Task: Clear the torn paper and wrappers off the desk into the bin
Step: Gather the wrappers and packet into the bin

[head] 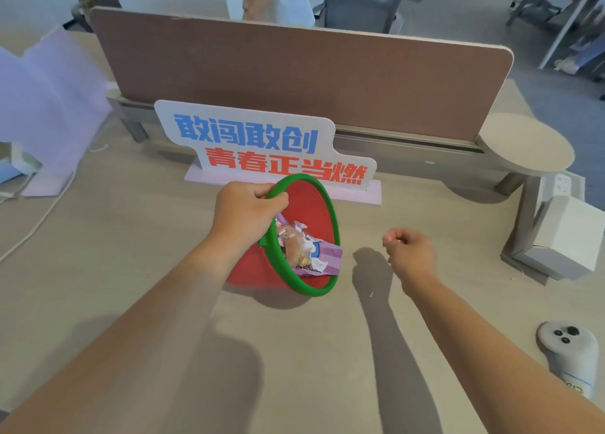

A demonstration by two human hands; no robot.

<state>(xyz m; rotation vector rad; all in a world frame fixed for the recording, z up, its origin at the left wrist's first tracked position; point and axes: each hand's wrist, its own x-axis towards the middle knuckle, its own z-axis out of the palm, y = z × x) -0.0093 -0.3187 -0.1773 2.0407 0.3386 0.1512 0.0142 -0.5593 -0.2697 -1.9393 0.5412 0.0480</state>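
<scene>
The left hand (244, 211) is clamped on the green rim of a red bin (307, 204), with the fingers curled over the top edge. The bin is tilted on the table (131, 270), and its mouth faces to the right and toward the camera. Inside the bin lie torn paper (296, 245) and a purple wrapper (327, 257); the wrapper sticks out a little past the rim. The right hand (411, 253) is in the air to the right of the bin, apart from it, with the fingers closed together. I cannot tell if something small is pinched in them. Behind the bin a sign (262, 142) with blue and red characters stands against a brown divider (294, 73). A white controller (568, 348) lies at the right edge of the table.
</scene>
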